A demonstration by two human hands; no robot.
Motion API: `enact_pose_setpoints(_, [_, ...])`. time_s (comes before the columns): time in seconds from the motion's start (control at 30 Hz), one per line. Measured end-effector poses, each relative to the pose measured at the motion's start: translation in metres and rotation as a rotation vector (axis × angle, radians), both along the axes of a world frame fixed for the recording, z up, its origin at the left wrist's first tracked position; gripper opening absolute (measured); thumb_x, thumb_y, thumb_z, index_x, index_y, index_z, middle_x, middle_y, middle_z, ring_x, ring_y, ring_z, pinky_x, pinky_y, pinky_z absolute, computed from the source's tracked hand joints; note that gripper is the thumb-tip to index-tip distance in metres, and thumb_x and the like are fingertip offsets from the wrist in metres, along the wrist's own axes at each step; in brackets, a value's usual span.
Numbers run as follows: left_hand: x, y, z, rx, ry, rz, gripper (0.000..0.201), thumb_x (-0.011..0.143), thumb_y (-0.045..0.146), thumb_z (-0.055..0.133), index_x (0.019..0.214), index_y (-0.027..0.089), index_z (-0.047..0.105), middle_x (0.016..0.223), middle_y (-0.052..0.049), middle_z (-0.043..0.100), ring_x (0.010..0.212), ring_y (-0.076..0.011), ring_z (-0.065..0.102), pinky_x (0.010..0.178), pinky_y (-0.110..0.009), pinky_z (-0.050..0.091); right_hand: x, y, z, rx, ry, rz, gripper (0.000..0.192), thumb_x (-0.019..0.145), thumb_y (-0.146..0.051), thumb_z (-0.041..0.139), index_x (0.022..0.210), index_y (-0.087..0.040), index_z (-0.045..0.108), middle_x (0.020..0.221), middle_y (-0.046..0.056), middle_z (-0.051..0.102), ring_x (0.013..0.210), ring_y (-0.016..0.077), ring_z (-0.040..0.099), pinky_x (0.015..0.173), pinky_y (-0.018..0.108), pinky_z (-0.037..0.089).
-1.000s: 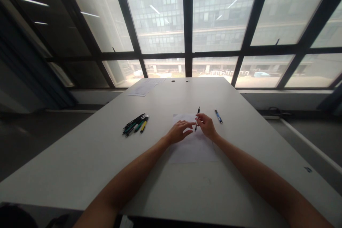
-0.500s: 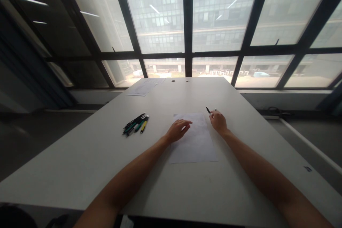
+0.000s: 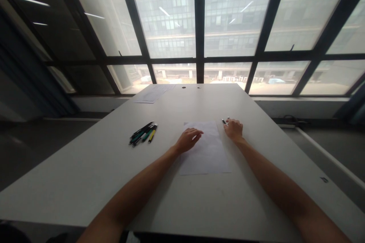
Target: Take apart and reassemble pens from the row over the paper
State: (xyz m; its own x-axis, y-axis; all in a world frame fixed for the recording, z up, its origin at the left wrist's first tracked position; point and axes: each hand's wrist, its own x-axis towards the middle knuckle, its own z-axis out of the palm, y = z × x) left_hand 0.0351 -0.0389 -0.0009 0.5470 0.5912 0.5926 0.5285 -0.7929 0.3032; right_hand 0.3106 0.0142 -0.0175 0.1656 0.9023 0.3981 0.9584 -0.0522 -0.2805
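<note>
A white sheet of paper (image 3: 207,153) lies flat on the grey table (image 3: 114,167) in front of me. My left hand (image 3: 188,139) rests on the sheet's left edge, fingers loosely apart and holding nothing. My right hand (image 3: 234,129) is down on the table just right of the sheet's far corner, closed over a black pen (image 3: 224,121); only the pen's dark end sticks out to the left of my fingers. A small pale tip of a second pen (image 3: 228,118) shows just beyond my knuckles, with the rest of it hidden under my hand.
A bunch of several pens (image 3: 142,133), black, green and one yellow, lies to the left of the sheet. More papers (image 3: 154,94) lie at the table's far left corner. Big dark-framed windows stand behind the table, and the floor drops away on both sides.
My right hand has carried the black pen from over the sheet to the right and lowered it onto the table, covering the blue pen there. My left hand has hardly moved.
</note>
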Motion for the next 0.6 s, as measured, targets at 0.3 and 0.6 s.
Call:
enact_pose_setpoints(0.3, [0.0, 0.003, -0.001, -0.007, -0.019, 0.01, 0.024, 0.098, 0.029, 0.046, 0.105, 0.021, 0.067, 0.093, -0.006, 0.073, 0.087, -0.017, 0.066, 0.087, -0.034, 0.048, 0.044, 0.022, 0.006, -0.095, 0.122, 0.008, 0.04, 0.085, -0.037, 0.059, 0.112, -0.009, 0.067, 0.104, 0.016, 0.07, 0.097, 0.0241, 0.064, 0.085, 0.029, 0.045])
enact_pose_setpoints(0.6, [-0.001, 0.003, -0.001, -0.009, -0.014, 0.011, 0.023, 0.098, 0.028, 0.047, 0.106, 0.021, 0.067, 0.095, -0.007, 0.073, 0.088, -0.017, 0.066, 0.087, -0.034, 0.048, 0.045, 0.019, 0.002, -0.225, 0.115, 0.034, 0.035, 0.072, -0.04, 0.072, 0.097, -0.015, 0.072, 0.1, 0.015, 0.073, 0.095, 0.0252, 0.067, 0.073, 0.026, 0.047])
